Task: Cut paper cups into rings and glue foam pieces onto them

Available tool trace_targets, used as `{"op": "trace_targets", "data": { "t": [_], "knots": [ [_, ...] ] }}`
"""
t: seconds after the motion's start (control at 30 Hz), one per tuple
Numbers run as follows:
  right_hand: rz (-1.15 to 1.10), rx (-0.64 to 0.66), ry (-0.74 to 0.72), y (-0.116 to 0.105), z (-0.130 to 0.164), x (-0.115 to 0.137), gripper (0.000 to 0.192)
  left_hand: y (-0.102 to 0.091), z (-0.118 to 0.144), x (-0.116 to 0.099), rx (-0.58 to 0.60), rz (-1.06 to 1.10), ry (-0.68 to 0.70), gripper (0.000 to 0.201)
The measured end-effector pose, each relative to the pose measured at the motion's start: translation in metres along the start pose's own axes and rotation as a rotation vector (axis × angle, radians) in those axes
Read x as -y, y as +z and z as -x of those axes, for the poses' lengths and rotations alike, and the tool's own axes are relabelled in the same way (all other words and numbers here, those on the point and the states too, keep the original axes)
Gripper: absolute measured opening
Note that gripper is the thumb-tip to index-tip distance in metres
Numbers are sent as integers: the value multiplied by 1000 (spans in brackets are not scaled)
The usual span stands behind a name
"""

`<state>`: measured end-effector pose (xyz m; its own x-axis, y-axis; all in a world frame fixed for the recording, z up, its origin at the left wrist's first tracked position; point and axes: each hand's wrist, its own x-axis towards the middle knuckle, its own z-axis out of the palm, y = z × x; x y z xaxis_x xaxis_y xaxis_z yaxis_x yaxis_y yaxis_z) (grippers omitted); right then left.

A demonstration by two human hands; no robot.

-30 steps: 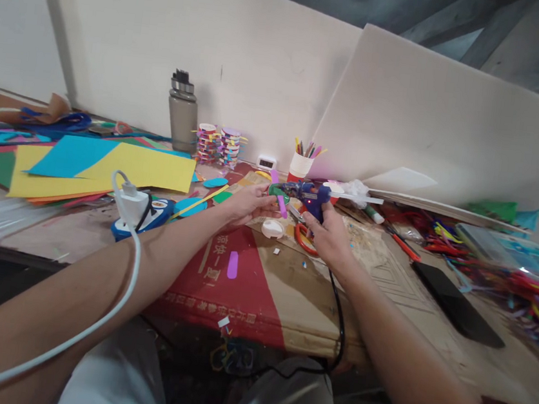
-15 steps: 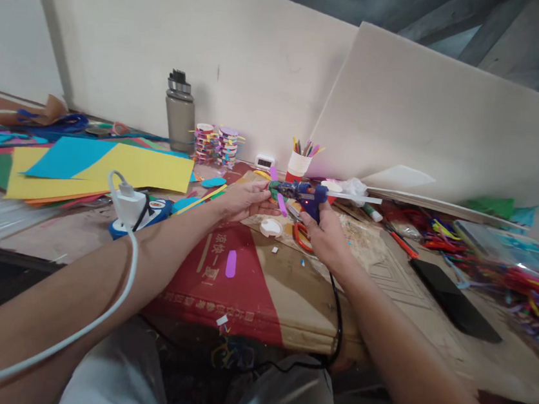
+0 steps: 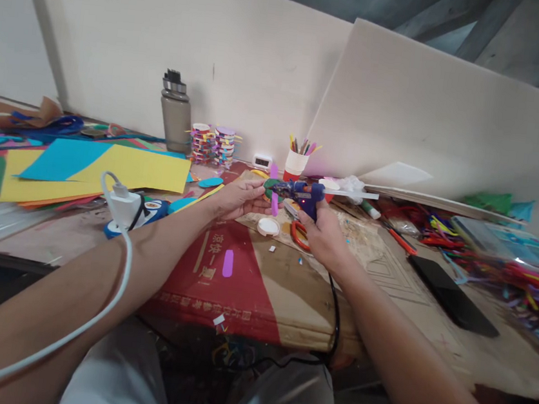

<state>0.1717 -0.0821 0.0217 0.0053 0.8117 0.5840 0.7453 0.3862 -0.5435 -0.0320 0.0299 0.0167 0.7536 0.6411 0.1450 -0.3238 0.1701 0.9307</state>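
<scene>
My right hand (image 3: 323,234) is wrapped round the grip of a blue glue gun (image 3: 308,196), with a clear glue stick (image 3: 355,194) poking out of its back. The gun's nozzle points left at a small round green piece (image 3: 271,190) with purple strips on it. That piece is pinched by the fingers of my left hand (image 3: 240,200); the gun partly hides it. Below the hands lie a round white lid (image 3: 268,227) and orange-handled scissors (image 3: 298,236). A loose purple strip (image 3: 228,263) rests on the red and brown cardboard (image 3: 249,290).
Yellow sheets (image 3: 151,172) and a plugged power strip (image 3: 152,209) are at left. Behind stand a bottle (image 3: 176,117), decorated stacks (image 3: 224,148), a small clock (image 3: 262,161) and a cup of sticks (image 3: 296,165). A black phone (image 3: 451,294) lies at right.
The purple-stripped green piece has turned slightly in my left fingers, its lower strip now nearer upright. My right hand keeps the glue gun against it. The whole view has shifted slightly.
</scene>
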Motion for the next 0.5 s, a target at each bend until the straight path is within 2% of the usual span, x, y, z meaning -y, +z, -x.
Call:
{"op": "trace_targets", "data": {
  "t": [0.23,0.5],
  "knots": [
    [11,-47,2,0,0,2,34,1,1,2,38,-33,-36,36],
    [14,41,3,-3,1,4,35,-7,-2,0,6,-3,5,27]
  ]
}}
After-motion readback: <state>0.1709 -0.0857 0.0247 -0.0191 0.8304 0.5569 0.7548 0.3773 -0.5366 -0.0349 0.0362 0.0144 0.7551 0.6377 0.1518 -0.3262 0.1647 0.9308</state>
